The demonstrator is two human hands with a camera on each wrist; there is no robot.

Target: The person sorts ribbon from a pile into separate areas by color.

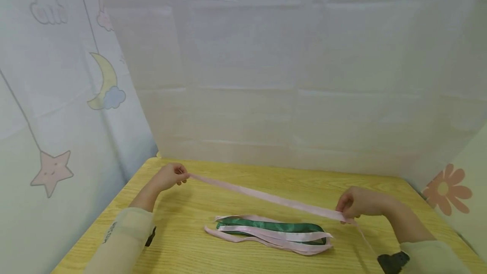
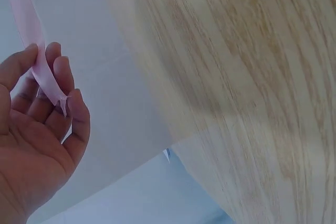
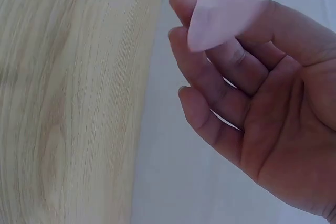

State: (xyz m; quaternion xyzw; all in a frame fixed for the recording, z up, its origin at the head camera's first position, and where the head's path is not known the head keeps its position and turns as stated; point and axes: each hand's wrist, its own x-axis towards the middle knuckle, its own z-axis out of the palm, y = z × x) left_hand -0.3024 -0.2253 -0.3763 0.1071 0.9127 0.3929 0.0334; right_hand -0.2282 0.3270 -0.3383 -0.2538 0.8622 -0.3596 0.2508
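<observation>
A pink ribbon [image 1: 266, 196] stretches in the air between both hands, sloping down to the right. My left hand [image 1: 172, 176] pinches it near one end; the frayed tip [image 2: 64, 103] lies across the fingers in the left wrist view. On the other side my right hand [image 1: 363, 203] pinches the ribbon between thumb and fingers, and a thin length hangs below. In the right wrist view a piece of the ribbon [image 3: 220, 19] covers part of the fingertips. Beneath the stretched ribbon, a folded bundle of green ribbon [image 1: 266, 225] and pink ribbons [image 1: 274, 235] lies on the table.
The wood-grain table [image 1: 182, 240] reaches back to a pale hanging sheet [image 1: 243, 75]. At the left is a printed sheet with a star [image 1: 52, 172] and a moon [image 1: 106, 79]. A printed flower [image 1: 448, 189] shows on the right.
</observation>
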